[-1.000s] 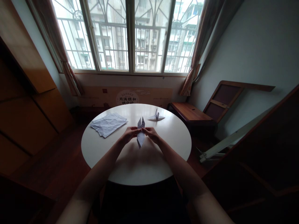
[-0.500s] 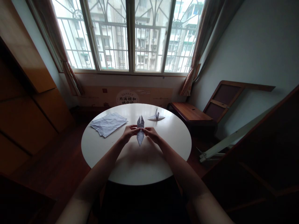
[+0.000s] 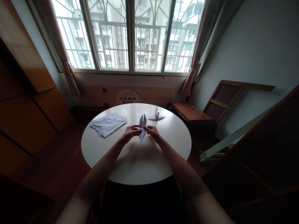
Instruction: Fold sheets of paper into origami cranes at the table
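Note:
A narrow piece of folded paper [image 3: 142, 125], bluish grey, is held above the middle of the white table [image 3: 140, 168]. Two slim points stick up at its far end and one point faces me. My left hand [image 3: 131, 132] pinches its left edge, thumb on top. From the right, my right hand [image 3: 151, 131] grips the other edge between thumb and fingers. Fingertips behind the paper are partly hidden. Beyond my right hand stands a finished paper crane [image 3: 157, 115] with its wings spread.
Several creased paper sheets [image 3: 108, 123] lie stacked at the table's left. A low wooden bench [image 3: 190, 111] stands behind the table on the right, near a folded frame [image 3: 221, 99]. Windows [image 3: 130, 37] and a cardboard panel [image 3: 98, 96] are at the back.
The folded paper has tilted, its upper points swinging slightly right and its near point rising a little. Both hands keep hold of it, with the fingers shifted slightly.

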Tool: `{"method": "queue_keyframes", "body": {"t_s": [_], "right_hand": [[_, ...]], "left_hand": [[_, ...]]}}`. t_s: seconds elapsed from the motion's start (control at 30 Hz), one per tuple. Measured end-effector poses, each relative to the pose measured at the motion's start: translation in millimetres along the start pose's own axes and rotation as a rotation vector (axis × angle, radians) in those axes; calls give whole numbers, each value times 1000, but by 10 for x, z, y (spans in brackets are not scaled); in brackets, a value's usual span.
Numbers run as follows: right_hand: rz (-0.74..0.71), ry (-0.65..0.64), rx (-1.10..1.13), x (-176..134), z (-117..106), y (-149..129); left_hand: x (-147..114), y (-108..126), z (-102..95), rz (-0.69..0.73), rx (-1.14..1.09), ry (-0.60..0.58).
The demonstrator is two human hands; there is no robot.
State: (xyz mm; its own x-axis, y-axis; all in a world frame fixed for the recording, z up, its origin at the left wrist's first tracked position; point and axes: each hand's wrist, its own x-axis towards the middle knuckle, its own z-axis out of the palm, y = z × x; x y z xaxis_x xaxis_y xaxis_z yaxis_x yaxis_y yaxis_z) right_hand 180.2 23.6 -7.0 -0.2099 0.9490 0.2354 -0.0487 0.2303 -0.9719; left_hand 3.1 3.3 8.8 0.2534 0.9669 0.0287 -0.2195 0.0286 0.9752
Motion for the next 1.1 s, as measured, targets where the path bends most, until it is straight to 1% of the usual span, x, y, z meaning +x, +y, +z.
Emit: {"method": "queue_keyframes", "body": {"t_s": [0.13, 0.23, 0.37, 0.5, 0.7, 0.77, 0.83, 0.93, 1.1], "right_hand": [[7, 49, -10, 11, -23, 11], [19, 80, -2, 15, -35, 11], [37, 74, 14, 12, -37, 7], [74, 25, 36, -1, -37, 0], [117, -82, 46, -11, -39, 16], [129, -75, 77, 1, -36, 34], [138, -35, 115, 17, -33, 46], [112, 12, 161, 32, -29, 40], [52, -21, 180, 24, -21, -5]], "left_hand": [[-20, 17, 15, 18, 15, -20], [-28, 19, 21, 41, 25, -70], [-26, 13, 26, 87, 29, -117], [-3, -6, 32, 101, 42, -82], [54, -35, 10, 128, 50, 39], [67, -39, -4, 134, 40, 41], [75, -41, -17, 145, 23, 36], [74, -35, -27, 155, -7, 42], [49, 8, -6, 130, -29, 73]]}}
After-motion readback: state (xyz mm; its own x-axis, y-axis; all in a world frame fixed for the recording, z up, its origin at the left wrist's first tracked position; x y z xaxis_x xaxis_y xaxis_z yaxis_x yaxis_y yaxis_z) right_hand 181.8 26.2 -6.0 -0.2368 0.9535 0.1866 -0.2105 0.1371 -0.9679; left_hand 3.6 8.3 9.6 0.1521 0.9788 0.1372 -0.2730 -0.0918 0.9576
